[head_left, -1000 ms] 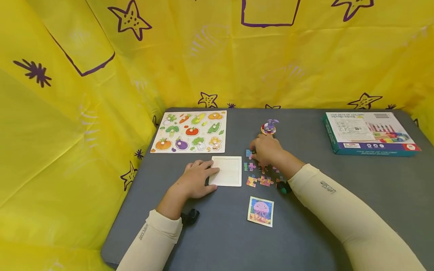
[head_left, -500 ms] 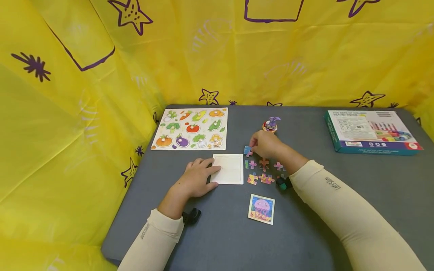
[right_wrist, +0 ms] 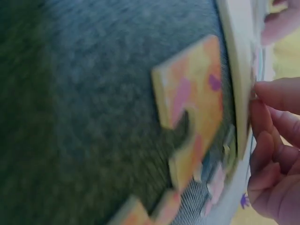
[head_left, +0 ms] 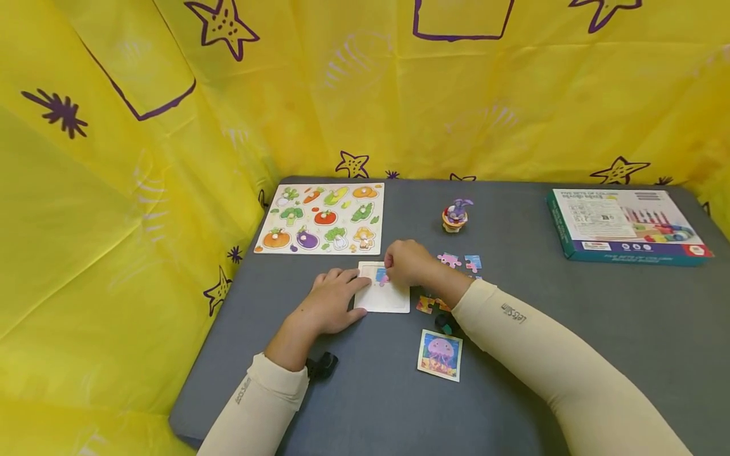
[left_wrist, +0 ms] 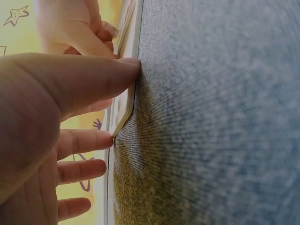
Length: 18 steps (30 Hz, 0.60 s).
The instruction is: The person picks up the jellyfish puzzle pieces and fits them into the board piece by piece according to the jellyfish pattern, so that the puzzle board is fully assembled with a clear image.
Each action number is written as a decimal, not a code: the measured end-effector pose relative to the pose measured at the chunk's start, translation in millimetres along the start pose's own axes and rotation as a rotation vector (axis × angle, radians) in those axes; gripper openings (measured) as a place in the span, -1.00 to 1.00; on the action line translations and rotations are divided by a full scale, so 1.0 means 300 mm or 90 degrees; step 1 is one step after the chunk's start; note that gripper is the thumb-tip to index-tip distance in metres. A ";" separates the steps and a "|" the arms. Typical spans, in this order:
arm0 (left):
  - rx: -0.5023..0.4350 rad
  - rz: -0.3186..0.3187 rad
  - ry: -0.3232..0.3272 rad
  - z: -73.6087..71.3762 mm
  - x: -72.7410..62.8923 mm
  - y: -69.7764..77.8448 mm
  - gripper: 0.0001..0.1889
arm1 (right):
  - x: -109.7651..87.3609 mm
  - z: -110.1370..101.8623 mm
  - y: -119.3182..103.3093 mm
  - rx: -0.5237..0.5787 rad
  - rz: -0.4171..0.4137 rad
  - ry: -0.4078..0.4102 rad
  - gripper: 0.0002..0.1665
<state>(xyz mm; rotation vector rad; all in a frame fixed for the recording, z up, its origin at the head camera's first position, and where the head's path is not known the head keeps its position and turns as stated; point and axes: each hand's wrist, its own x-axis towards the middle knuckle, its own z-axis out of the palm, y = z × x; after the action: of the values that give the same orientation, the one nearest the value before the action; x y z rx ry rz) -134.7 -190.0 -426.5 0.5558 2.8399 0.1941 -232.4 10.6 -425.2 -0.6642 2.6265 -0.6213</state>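
A white square puzzle tray (head_left: 376, 303) lies on the grey table. My left hand (head_left: 331, 303) rests at its left side, thumb and index finger touching the edge and the other fingers loosely straight. Over the tray, my right hand (head_left: 408, 262) pinches a blue and pink jigsaw piece (head_left: 381, 276); in the right wrist view the piece is mostly hidden by the fingertips (right_wrist: 261, 91). Loose jigsaw pieces lie right of the tray, among them a pink one (head_left: 450, 259), a blue one (head_left: 473, 262) and a yellow-orange one (right_wrist: 201, 93). The right forearm covers others.
A jellyfish picture card (head_left: 440, 355) lies in front of the pieces. Behind stand a vegetable peg board (head_left: 315, 221), a small purple rabbit figure (head_left: 455, 215) and, far right, a teal-edged box (head_left: 627, 225). A yellow patterned cloth (head_left: 422, 95) hangs behind the table.
My right hand has picked up the blue and pink jigsaw piece from the top left of the loose pieces and moved it left over the tray. My left hand has stayed put.
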 end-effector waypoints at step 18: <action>0.042 -0.010 0.014 -0.016 0.026 0.007 -0.25 | 0.062 0.004 -0.056 -0.066 0.016 0.034 -0.69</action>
<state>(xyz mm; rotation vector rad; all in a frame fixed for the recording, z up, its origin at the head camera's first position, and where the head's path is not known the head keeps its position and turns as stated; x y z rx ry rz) -142.1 -185.5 -423.2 0.5474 2.8808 0.1050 -241.3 -12.7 -422.4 -0.6520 2.7267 -0.5055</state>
